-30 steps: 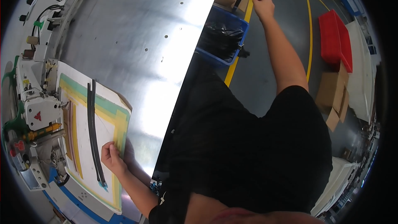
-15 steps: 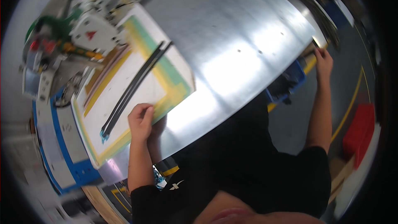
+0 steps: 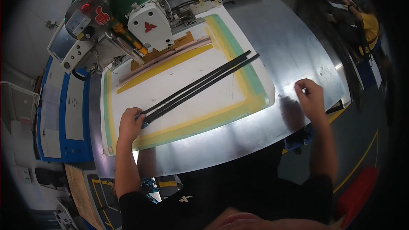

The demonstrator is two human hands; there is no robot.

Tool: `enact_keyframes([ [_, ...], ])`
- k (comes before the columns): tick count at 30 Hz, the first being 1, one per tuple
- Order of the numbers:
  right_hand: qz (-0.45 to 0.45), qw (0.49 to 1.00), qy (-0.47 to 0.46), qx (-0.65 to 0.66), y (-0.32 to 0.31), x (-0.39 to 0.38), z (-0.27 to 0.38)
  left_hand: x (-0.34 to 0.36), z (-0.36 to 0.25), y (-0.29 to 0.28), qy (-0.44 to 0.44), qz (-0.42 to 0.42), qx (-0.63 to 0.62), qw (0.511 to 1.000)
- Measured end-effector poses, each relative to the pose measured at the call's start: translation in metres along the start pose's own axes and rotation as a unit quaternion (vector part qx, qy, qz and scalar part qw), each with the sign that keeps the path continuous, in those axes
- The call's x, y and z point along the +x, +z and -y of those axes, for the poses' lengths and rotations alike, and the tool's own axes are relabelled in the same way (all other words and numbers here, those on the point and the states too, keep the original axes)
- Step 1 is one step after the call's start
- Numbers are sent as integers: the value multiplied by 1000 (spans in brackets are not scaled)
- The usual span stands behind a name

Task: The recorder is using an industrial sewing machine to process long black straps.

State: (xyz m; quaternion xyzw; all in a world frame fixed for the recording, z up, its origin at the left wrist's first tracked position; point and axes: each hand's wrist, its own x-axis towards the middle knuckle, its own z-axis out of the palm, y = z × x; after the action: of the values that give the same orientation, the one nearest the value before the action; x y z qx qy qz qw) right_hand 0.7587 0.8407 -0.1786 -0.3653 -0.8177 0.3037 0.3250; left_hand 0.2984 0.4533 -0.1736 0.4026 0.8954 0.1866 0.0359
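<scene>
Two long narrow black strips (image 3: 198, 86) lie slantwise side by side on a white board (image 3: 170, 98) edged with yellow and green tape. Small bluish bits show at their near left ends. There my left hand (image 3: 130, 124) is closed, thumb and fingers at the strip ends. My right hand (image 3: 311, 98) hovers over the right part of the shiny metal table (image 3: 294, 55), fingers curled into a pinch. A small dark spot shows between those fingertips; whether it is an object I cannot tell.
A white sewing machine head (image 3: 150, 23) with a green part stands behind the board. Left of it are a control panel (image 3: 64, 53) and a blue-and-white cabinet (image 3: 64, 115). A blue bin (image 3: 298, 140) sits under the table edge. Another person (image 3: 367, 27) works far right.
My left hand has moved from the board's near edge to the strips' left ends. My right hand has come from beyond the table's right edge to over the table. The view has turned.
</scene>
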Motion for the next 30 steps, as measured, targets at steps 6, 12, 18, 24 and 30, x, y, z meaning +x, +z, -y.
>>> enact_keyframes([
  [6, 240, 954, -170, -63, 79, 30, 70, 26, -33, 14, 47, 56, -11, 997],
  [12, 328, 909, -227, -123, 138, 48, 97, 62, -56, 17, 20, 75, -66, 995],
  [18, 322, 905, -238, -143, 171, 73, 91, 108, -44, 27, 6, 54, -243, 969],
  [24, 332, 900, -238, -151, 171, 75, 91, 132, -52, 43, 18, 72, -338, 938],
  [30, 219, 927, -272, -139, 186, 100, 126, 149, -87, 48, -51, 215, -400, 890],
])
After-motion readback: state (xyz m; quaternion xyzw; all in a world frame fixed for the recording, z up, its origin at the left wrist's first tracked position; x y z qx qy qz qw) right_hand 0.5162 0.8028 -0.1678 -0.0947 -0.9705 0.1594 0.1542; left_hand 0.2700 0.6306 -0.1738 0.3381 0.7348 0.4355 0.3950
